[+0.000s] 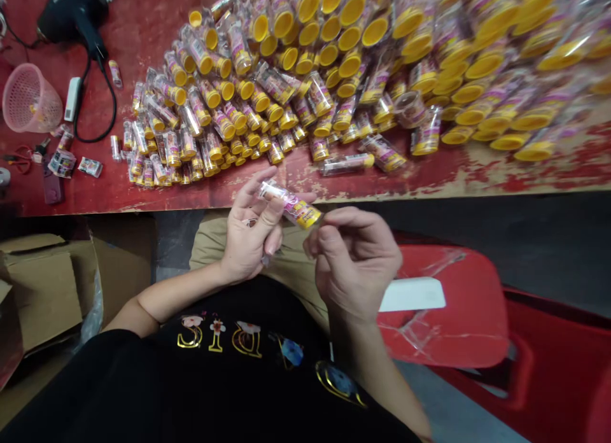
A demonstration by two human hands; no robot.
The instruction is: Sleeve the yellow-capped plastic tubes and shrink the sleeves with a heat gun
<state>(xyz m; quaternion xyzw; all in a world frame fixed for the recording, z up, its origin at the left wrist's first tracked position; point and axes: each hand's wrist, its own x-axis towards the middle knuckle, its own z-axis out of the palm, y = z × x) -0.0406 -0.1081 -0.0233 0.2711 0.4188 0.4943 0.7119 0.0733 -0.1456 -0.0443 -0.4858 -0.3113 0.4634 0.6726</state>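
Red table [81, 191] bears a heap of yellow-capped tubes [286, 93] ahead of us. Our left hand [251, 236] grips one tube [290, 204], slanting across, its yellow cap [309, 216] pointing to our right hand [353, 261], whose fingers [334, 219] pinch narrow just beside it, holding what we cannot tell.

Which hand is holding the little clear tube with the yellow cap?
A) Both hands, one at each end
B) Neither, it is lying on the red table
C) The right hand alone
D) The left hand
D. The left hand pinches the clear tube between thumb and fingers, while the right hand sits close beside its yellow cap.
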